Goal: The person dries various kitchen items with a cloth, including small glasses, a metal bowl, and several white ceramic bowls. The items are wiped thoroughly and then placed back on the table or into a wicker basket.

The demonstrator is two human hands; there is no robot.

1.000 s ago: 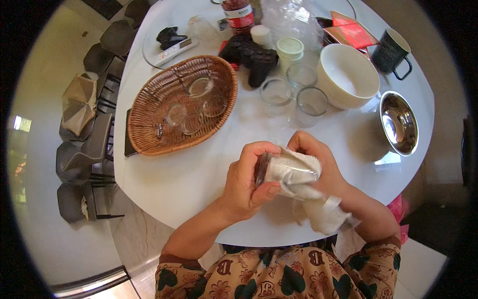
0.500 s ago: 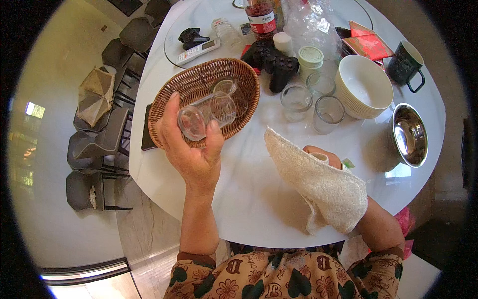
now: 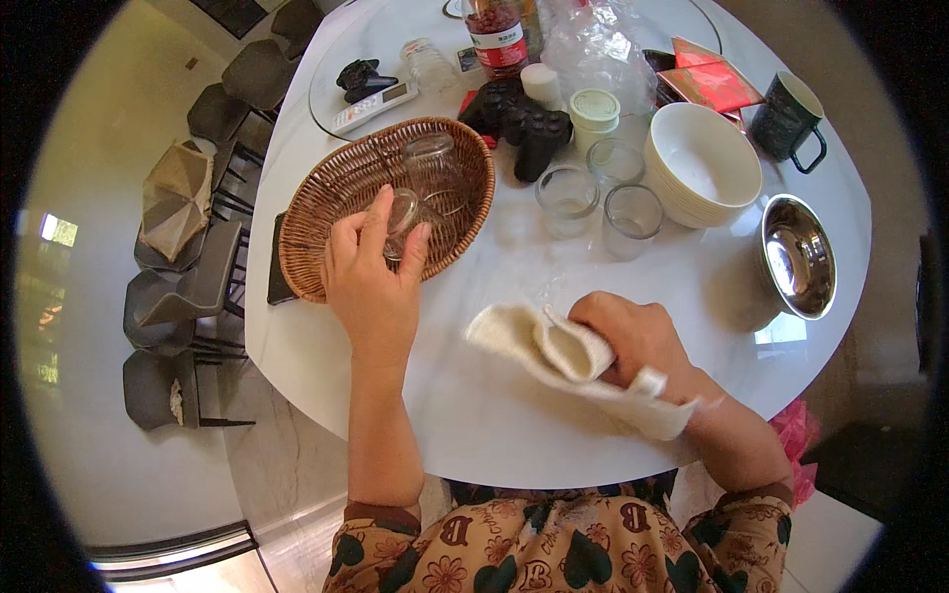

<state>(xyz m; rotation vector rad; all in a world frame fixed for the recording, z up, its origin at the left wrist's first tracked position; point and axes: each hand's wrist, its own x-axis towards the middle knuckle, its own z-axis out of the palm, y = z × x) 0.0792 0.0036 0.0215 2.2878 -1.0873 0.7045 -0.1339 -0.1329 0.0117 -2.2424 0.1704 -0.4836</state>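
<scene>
My left hand (image 3: 374, 282) reaches into an oval brown wicker basket (image 3: 326, 198), its fingers closed around a clear drinking glass (image 3: 401, 217). Beyond that one, another clear glass (image 3: 431, 166) lies in the same basket. My right hand (image 3: 633, 336) grips a bunched cream cloth (image 3: 573, 351) above the near part of the table; the cloth is slightly blurred, with its ends hanging out on both sides of the fist. Farther off, three clear glasses (image 3: 633, 215) stand together on the white table, apart from both hands.
A stack of white bowls (image 3: 704, 163), a shiny metal bowl (image 3: 797, 259) and a dark mug (image 3: 788, 119) stand on the right. Black game controllers (image 3: 524, 124), a lidded tub (image 3: 594, 119), a white remote (image 3: 374, 109), a red-labelled jar (image 3: 496, 40) and red packets (image 3: 710, 74) lie toward the back.
My left hand has lowered the glass from above the basket's near rim down into the basket. My right hand has moved left and the cloth, spread out before, is now bunched.
</scene>
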